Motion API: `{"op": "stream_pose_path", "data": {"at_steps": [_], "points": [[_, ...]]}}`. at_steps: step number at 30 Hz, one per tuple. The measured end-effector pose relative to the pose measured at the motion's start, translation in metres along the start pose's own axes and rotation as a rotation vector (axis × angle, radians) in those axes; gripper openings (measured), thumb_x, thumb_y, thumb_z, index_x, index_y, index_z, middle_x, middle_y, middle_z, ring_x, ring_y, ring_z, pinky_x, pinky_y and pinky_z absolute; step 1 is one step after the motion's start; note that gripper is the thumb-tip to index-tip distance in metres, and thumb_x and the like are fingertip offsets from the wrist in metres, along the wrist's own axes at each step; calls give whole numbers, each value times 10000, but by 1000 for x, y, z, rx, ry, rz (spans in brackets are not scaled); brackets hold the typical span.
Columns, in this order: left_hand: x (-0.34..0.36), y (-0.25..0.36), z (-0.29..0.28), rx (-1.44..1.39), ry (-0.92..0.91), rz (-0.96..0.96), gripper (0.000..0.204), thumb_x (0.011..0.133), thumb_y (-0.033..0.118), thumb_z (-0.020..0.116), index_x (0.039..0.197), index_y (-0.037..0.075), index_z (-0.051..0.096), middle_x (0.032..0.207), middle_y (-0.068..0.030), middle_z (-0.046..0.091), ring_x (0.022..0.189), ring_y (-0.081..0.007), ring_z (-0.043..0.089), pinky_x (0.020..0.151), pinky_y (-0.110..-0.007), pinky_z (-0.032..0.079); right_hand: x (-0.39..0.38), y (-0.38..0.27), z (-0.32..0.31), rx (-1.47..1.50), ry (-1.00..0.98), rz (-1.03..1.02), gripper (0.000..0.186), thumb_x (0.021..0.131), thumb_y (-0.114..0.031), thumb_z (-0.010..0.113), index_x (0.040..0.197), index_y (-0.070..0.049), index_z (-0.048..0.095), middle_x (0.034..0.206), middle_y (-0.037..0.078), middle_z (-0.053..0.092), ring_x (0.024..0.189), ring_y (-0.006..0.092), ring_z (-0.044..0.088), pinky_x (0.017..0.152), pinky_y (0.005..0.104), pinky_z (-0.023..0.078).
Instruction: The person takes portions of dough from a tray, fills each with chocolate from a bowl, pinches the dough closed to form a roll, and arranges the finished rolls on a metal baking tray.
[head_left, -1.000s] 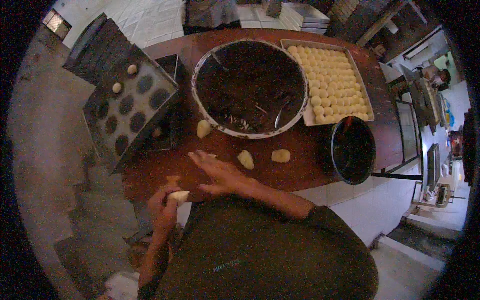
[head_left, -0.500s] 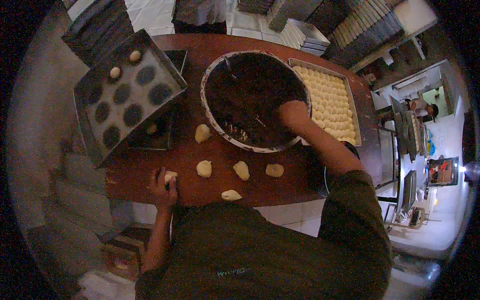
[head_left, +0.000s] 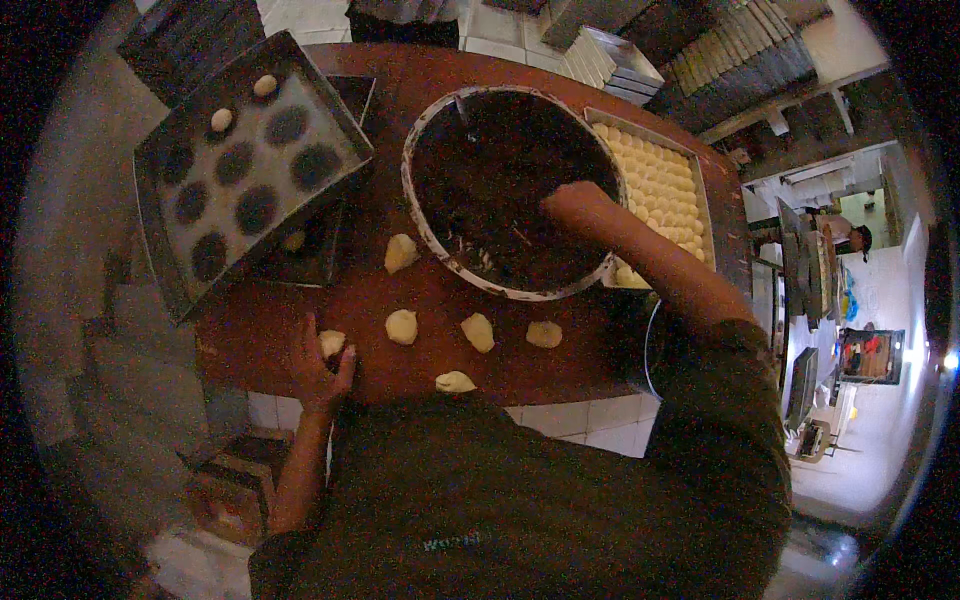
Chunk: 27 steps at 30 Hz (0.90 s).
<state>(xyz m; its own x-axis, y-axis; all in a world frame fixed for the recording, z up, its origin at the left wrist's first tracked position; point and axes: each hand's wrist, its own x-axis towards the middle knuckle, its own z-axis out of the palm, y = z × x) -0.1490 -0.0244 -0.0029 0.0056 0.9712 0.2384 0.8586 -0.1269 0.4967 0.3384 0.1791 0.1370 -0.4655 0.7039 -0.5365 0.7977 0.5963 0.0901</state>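
- The relation that matters runs between the right hand and the round of dough by the left hand: from the right hand, that dough lies well apart, toward the lower left of the frame.
- The left hand is much the nearer, at the table's lower left edge; its thumb and fingers stand apart, with the dough between them. Whether they press it, I cannot tell.
- The dough's long axis is unclear, since the hand partly covers it; what shows looks roundish.
- The right hand is over the right half of the big bowl, at the dark filling. Its fingertips are hidden, so I cannot tell whether they pinch anything.
- Between the dough and the bowl, near the centre of the frame, lies a loose flattened piece.
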Motion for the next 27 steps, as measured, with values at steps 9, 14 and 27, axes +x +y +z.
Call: {"op": "stream_pose_path", "data": {"at_steps": [9,14,27], "points": [[0,8,4,58,131,117,638,837,350,783,1345,5,610,1384,-283,546,1233,-463,548,1038,-574,442,-15,22,78,145,-101,-95,274,829,-237,713,995,-21,745,873,171,749,816,327,734,727,457,593],[-1,-14,19,-26,120,126,457,859,225,759,1259,23,670,1331,-259,599,1157,-436,615,1027,-546,465,-5,31,28,781,-350,-197,307,832,-269,740,1012,-21,754,839,101,755,748,228,695,661,404,558],[35,70,-94,-818,-349,-327,318,982,249,698,1222,40,709,1138,-95,732,1039,-187,673,917,-323,536,-8,7,46,723,-327,-20,212,887,-224,662,863,-34,754,716,12,684,643,106,596,579,329,485]]}}
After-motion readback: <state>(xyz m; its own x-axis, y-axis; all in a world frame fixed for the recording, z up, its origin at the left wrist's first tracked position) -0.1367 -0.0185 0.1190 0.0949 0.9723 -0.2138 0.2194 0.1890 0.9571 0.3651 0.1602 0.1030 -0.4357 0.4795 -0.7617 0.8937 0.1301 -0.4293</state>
